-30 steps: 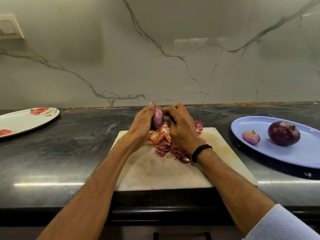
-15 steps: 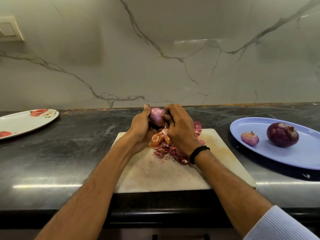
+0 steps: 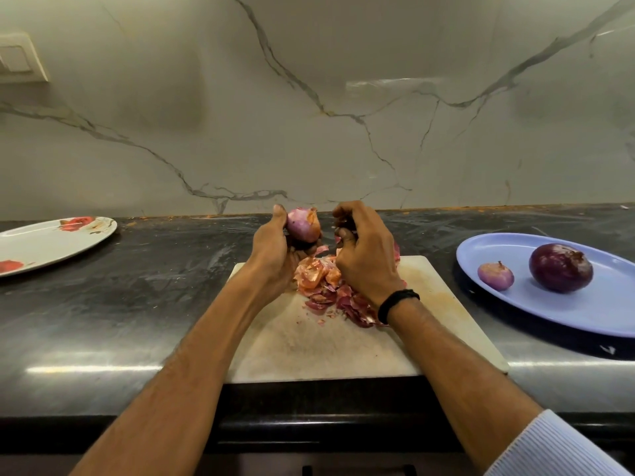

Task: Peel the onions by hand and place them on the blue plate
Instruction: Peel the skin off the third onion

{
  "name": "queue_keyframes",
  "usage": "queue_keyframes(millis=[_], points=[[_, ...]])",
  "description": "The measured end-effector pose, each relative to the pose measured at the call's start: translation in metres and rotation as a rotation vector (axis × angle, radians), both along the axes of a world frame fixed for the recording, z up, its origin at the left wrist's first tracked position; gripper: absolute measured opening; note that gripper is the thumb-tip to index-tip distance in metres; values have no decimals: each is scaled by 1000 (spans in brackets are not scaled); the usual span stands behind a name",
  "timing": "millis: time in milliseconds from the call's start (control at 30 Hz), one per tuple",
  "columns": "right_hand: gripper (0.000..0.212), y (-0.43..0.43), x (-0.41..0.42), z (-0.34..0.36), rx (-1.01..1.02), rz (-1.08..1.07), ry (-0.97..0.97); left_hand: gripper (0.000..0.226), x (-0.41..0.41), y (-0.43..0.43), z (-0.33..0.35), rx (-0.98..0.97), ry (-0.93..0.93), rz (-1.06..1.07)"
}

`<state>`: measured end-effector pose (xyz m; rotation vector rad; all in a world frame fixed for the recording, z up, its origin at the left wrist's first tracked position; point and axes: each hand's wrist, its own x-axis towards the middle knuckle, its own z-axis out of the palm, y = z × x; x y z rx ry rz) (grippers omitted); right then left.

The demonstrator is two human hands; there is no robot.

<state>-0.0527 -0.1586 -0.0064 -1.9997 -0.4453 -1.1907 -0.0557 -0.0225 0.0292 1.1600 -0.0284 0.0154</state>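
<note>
Head camera looks down, seemingly close, over counter [image 3: 154, 304].

Had my stained white cutting board [image 3: 309, 348] sitting at the front edge of the dark stone counter [image 3: 137, 304]. Way off to the left sat a white plate with red flowers [image 3: 44, 245] on it. Behind everything was a marble-look wall [image 3: 343, 132], with a light switch [image 3: 17, 60] up in the left corner.
</note>
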Motion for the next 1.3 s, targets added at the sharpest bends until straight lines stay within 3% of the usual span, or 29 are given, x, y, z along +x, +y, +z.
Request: queue_keyframes(millis=[233, 467, 633, 833, 1133, 1300], points=[[35, -1, 0, 0, -125, 21, -54, 53, 3, 1, -6, 189, -104, -44], [14, -1, -1, 0, -104, -4, -170, 57, 1, 0, -6, 256, -77, -68], [14, -2, 1, -3, -155, -44, -127, 69, -2, 4, -7, 291, -120, -219], [14, 2, -4, 2, 3, -36, -53, 54, -5, 3, -3, 89, -87, -290], [10, -9, 1, 7, 366, -138, 51, 51, -7, 3, -2, 49, -62, -244], [25, -8, 2, 1, 197, -174, 13, 49, -7, 2, -1, 53, -66, -180]])
